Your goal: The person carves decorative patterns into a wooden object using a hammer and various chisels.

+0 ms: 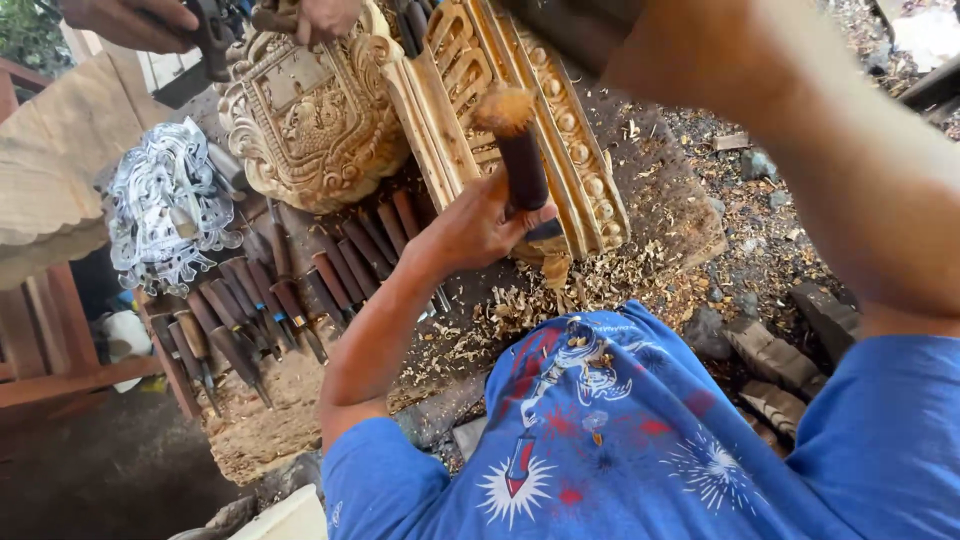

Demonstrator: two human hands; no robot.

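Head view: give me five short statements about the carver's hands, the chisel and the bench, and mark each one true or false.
1. The left hand grips a dark-handled chisel upright against the pale carved panel. True.
2. The chisel's top end is smooth and new. False: it is frayed and mushroomed.
3. A row of spare chisels lies on the bench left of the held one. True.
4. The bench is free of wood shavings. False: shavings are scattered below the panel.
5. The right hand rests flat on the panel. False: only the raised right arm shows, blurred; its hand is out of view.
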